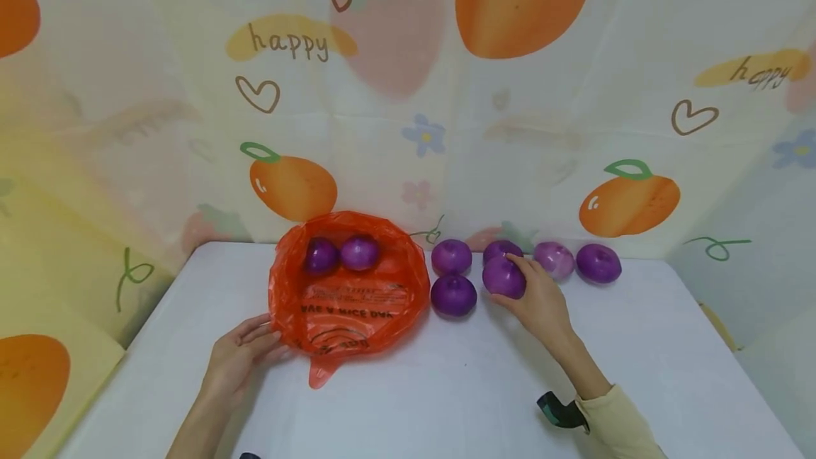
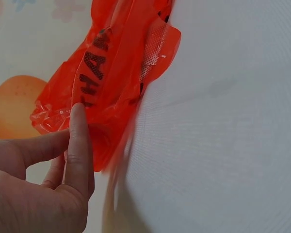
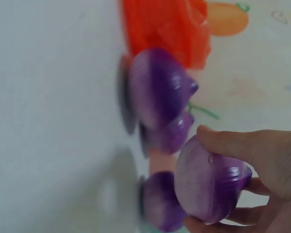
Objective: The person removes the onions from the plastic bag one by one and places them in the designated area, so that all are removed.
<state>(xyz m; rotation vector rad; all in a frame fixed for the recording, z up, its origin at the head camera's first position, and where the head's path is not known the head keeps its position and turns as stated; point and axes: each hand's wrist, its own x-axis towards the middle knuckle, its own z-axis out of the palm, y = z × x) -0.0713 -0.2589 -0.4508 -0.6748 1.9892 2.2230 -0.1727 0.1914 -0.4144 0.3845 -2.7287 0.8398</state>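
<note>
A red plastic bag (image 1: 417, 289) stands with its mouth spread open, and two purple onions (image 1: 360, 253) lie inside it. My left hand (image 1: 237, 358) is at the bag's left side, its fingers extended against the plastic; the left wrist view shows these fingers (image 2: 78, 150) in front of the bag's printed wall. To the bag's right, my right hand (image 1: 542, 299) grips a purple onion (image 3: 206, 182) between thumb and fingers, held off the tabletop. Near it sit more onions: two beside the bag, the nearer one (image 1: 453, 295) in front, and one (image 1: 503, 249) behind the held onion.
Two more onions, a paler one (image 1: 554, 261) and a darker one (image 1: 598, 264), sit along the back of the white table (image 1: 408, 409). Behind the table hangs a fruit-printed cloth (image 1: 510, 112). A dark strap piece (image 1: 561, 411) shows by the right sleeve.
</note>
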